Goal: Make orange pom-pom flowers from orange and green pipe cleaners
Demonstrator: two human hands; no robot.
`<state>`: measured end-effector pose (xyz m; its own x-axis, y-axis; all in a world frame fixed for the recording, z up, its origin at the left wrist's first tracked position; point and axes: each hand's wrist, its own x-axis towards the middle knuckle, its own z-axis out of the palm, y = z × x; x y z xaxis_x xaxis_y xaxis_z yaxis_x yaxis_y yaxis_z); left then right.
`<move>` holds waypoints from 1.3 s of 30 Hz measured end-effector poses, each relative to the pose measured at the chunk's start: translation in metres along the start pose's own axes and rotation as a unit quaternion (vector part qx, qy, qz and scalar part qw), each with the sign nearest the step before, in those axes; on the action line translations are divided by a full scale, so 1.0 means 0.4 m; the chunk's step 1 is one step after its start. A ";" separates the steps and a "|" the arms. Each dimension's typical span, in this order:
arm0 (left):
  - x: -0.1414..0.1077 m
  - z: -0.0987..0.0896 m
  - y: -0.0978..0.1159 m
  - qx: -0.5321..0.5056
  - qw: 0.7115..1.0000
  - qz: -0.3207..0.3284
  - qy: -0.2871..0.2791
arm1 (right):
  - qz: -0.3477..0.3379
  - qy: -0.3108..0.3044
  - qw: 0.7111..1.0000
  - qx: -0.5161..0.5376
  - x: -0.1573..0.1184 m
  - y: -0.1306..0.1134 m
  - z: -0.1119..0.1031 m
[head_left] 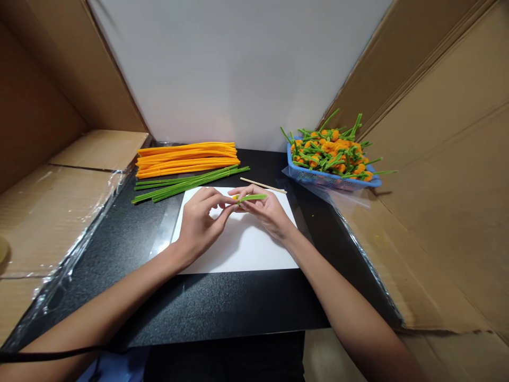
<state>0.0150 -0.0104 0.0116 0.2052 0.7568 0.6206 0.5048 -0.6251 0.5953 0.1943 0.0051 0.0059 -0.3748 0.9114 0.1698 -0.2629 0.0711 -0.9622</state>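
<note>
Above a white sheet point(238, 249), my two hands meet around a small pipe cleaner flower point(254, 197) with an orange part and a green stem. The stem points right across my right hand point(266, 209), whose fingers curl round the piece. Thumb and forefinger of my left hand point(204, 215) pinch it where orange and green join. Most of the orange part is hidden by the fingers. Just behind my right hand lies a thin wooden stick point(263, 185). Green pipe cleaners point(186, 184) rest behind my left hand, with a bundle of orange pipe cleaners point(186, 159) farther back.
At the back right, a blue plastic basket point(334, 178) is heaped with orange and green pipe cleaner pieces, on a clear plastic bag point(353, 197). Cardboard panels point(445, 175) flank the black table point(222, 307) on both sides. A white wall point(238, 69) stands behind it.
</note>
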 end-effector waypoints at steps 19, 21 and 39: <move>0.049 -0.020 -0.001 -0.263 0.881 -0.361 -0.153 | -0.229 0.071 0.899 -0.367 -0.032 0.008 0.048; 0.045 -0.011 -0.004 -0.250 0.904 -0.328 -0.116 | -0.204 0.104 0.923 -0.309 -0.025 0.014 0.049; 0.026 0.011 -0.021 -0.265 0.928 -0.259 -0.043 | -0.103 0.044 0.958 -0.263 0.001 -0.010 0.004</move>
<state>0.0166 0.0036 0.0107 0.1283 0.9799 0.1525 0.0768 -0.1631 0.9836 0.1939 0.0046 0.0103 -0.2804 0.8850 0.3716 0.1691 0.4266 -0.8885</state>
